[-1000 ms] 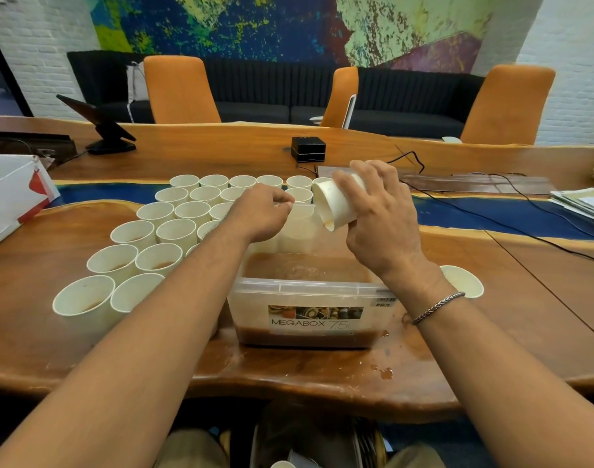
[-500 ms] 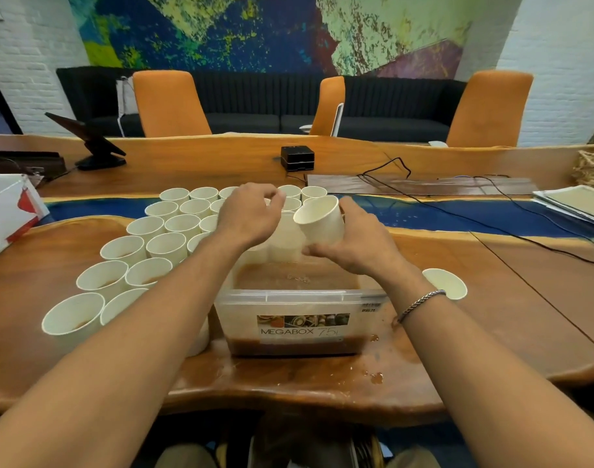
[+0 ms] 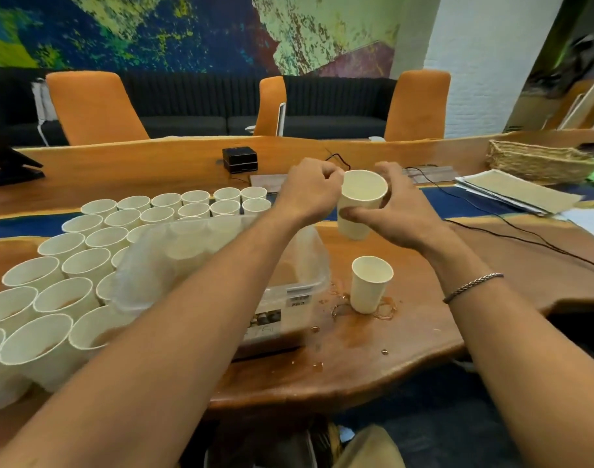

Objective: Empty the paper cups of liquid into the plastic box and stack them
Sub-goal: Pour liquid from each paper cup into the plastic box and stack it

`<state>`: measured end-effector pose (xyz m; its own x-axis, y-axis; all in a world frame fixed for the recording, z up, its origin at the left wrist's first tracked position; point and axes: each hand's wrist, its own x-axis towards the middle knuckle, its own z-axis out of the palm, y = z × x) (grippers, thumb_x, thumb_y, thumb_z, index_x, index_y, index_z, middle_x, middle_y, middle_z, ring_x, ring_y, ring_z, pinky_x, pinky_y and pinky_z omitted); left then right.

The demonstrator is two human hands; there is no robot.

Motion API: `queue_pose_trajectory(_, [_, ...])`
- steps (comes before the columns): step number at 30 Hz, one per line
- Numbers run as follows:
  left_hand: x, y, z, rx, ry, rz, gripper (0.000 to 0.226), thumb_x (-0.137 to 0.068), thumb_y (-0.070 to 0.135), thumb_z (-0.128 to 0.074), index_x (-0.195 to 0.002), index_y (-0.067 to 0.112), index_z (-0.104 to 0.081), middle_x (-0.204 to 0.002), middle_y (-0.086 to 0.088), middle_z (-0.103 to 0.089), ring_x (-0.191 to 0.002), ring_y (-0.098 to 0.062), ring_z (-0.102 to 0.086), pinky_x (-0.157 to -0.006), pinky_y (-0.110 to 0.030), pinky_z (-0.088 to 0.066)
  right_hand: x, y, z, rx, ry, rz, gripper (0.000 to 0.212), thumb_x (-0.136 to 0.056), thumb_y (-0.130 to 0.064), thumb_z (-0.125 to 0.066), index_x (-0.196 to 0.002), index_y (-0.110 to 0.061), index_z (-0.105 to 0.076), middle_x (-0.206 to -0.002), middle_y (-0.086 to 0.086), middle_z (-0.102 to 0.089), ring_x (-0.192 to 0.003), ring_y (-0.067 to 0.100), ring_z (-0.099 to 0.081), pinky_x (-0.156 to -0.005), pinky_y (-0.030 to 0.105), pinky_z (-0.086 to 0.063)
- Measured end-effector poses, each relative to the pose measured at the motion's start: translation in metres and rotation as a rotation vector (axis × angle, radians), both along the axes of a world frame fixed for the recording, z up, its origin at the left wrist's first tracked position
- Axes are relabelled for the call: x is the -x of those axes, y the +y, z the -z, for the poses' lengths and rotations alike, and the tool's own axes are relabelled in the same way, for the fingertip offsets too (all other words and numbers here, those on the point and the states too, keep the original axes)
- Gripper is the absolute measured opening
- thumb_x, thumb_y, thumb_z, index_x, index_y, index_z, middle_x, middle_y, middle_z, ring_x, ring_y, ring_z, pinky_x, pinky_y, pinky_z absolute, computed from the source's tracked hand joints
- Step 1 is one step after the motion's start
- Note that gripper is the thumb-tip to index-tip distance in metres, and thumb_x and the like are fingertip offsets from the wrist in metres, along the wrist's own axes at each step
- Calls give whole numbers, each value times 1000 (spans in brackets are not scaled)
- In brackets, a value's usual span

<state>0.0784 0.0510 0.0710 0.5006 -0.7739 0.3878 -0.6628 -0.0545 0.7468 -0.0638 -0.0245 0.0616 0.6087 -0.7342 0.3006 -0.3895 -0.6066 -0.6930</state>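
Right hand [image 3: 400, 214], gripping the cup [image 3: 361, 197], is now carrying it right of the plastic box [image 3: 288, 285]; left hand [image 3: 309, 190] is curling alongside, grasp unclear.

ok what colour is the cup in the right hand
The cup in the right hand is plain cream-white, shown best in the head view.

Matt white paper cups [image 3: 363, 201], a cloudy translucent plastic box [image 3: 282, 285], a glossy varnished wooden table [image 3: 407, 336], a rough woven basket [image 3: 538, 162].

Office lounge – long wooden table [image 3: 407, 339], orange chairs [image 3: 93, 106], black sofa [image 3: 336, 109], wall mural [image 3: 174, 32].
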Motion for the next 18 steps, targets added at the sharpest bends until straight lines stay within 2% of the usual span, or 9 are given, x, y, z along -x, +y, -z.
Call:
queue_pose_trajectory(3, [18,-18,9,-44,-54,58,29,-103,24,-49,-122,18,-70,-123,1,-69,-109,-16,-60,-93,-38,-55,18,-11,9,12,66,78,68,-73,-43,-83,-126,-32,-42,-116,-7,-54,-107,18,-56,-86,41,-54])
queue_pose_trajectory(6, [27,-32,19,-140,-101,89,29,-102,22,-51,-124,23,-69,-130,2,-66,-116,-20,-59,-97,-43,-53,28,-16,18,-29,128,112,63,-73,-43,-84,-121,-30,-44,-113,-5,-55,-107,20,-56,-88,45,-54])
queue_pose_trajectory(9, [30,-37,26,-235,-168,82,32,-100,19,-50,-127,23,-66,-136,0,-60,-120,-21,-56,-98,-41,-51,32,-16,27,-44,174,130,62,-72,-43,-83,-118,-27,-44,-111,-2,-56,-106,22,-56,-87,47,-55])
queue_pose_trajectory(13, [29,-34,34,-342,-177,85,33,-101,20,-48,-128,26,-64,-136,-1,-61,-120,-22,-56,-97,-41,-51,30,-17,38,-54,242,132,64,-70,-48,-82,-117,-27,-44,-110,0,-60,-102,23,-58,-83,47,-56])
queue_pose_trajectory(15, [28,-33,38,-422,-199,111,33,-102,23,-47,-131,25,-63,-134,-2,-60,-114,-22,-58,-91,-39,-50,30,-17,43,-72,318,113,73,-69,-52,-82,-125,-26,-43,-117,2,-60,-104,23,-58,-86,47,-55])
queue_pose_trajectory(17, [26,-33,40,-478,-234,130,34,-104,29,-46,-133,25,-62,-131,-2,-62,-106,-19,-58,-85,-37,-49,30,-19,47,-99,392,90,95,-67,-60,-81,-143,-27,-35,-136,5,-55,-117,25,-55,-93,47,-53])
queue_pose_trajectory(18, [24,-32,41,-481,-246,127,34,-104,31,-46,-134,25,-62,-131,-1,-62,-106,-18,-58,-87,-38,-50,30,-20,48,-123,400,76,104,-66,-64,-80,-149,-28,-29,-144,6,-50,-123,26,-53,-96,47,-52])
